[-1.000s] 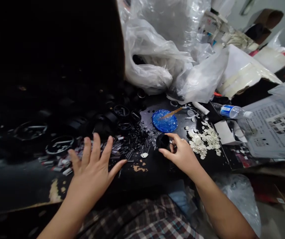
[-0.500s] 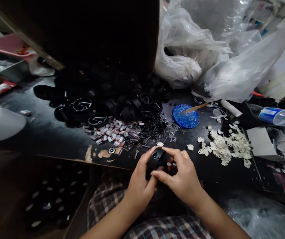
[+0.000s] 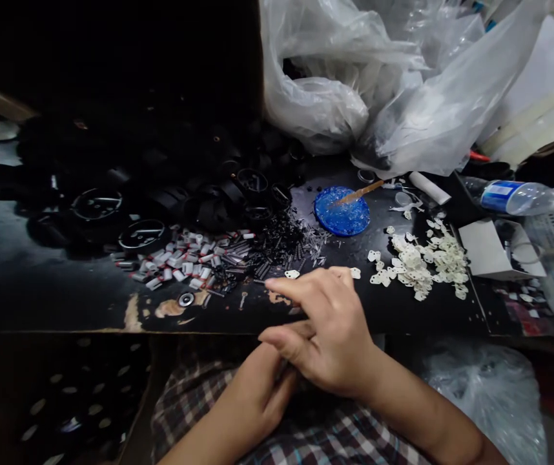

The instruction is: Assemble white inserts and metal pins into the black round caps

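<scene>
My right hand point(image 3: 328, 326) reaches leftward over the table's front edge, its thumb and index finger apart. The index fingertip is beside a small dark spring point(image 3: 259, 281) at the near edge of the spring pile. Below it, my left hand point(image 3: 263, 382) is curled over my lap, its fingers largely covered by the right hand; whatever it holds is hidden. Near the fingertips lie a pile of dark springs and pins point(image 3: 287, 248) and a heap of small grey-white cylinders with red ends point(image 3: 194, 258). A flat cream-coloured plate point(image 3: 292, 274) lies just above the right index finger.
Black round housings point(image 3: 144, 236) are heaped at the back left. A blue dish point(image 3: 342, 213) with a wooden stick point(image 3: 361, 192) stands mid-table. Rightward are cream plates point(image 3: 412, 265), a white box point(image 3: 483, 248) and a plastic bottle point(image 3: 523, 197). Clear plastic bags point(image 3: 320, 113) stand behind.
Both hands were round a black round housing; it is now out of sight. My right hand has moved left over the left one, its fingers spreading. The view has shifted rightward.
</scene>
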Demonstrator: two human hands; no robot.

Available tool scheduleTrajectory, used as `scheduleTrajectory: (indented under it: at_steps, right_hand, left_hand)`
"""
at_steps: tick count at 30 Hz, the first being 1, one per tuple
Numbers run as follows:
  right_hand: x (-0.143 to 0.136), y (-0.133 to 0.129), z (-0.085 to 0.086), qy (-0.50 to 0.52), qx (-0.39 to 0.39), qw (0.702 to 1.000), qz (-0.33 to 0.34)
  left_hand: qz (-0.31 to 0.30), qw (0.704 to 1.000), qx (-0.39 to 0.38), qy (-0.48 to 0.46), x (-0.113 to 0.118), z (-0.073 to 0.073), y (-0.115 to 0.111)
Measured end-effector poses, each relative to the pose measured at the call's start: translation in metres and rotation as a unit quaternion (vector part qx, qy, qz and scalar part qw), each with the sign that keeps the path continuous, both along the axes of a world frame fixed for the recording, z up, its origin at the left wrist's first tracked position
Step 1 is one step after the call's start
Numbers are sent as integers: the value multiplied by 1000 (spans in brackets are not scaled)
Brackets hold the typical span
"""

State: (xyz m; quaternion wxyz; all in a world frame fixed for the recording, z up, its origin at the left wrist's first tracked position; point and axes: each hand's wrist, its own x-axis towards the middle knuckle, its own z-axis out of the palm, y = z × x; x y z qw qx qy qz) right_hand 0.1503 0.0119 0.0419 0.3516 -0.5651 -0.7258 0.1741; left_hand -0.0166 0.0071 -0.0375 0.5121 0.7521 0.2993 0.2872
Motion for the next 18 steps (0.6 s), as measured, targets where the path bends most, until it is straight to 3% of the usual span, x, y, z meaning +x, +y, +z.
scheduleTrajectory:
  at_steps: [4,7,9,12,15,18]
  right_hand:
    - [13,-2,-4,30,-78,995,-57]
    - [21,-9,-5,49,-187,981,5]
    - [18,-14,-5,40,-218,975,33]
    - [10,-17,-5,36,-208,977,34]
    - [12,-11,-8,10,-187,981,53]
    - [30,4,-14,-77,-139,987,-22]
  left_hand:
    - [79,996,-26,19,-16,-1,6]
    - [100,990,-91,35,-20,1,9]
    - [100,987,-125,25,-19,3,10]
    - [159,972,-172,-18,-19,1,13]
    - [243,939,-230,-80,-22,-6,18]
    - [277,901,-300,-146,-21,-11,24]
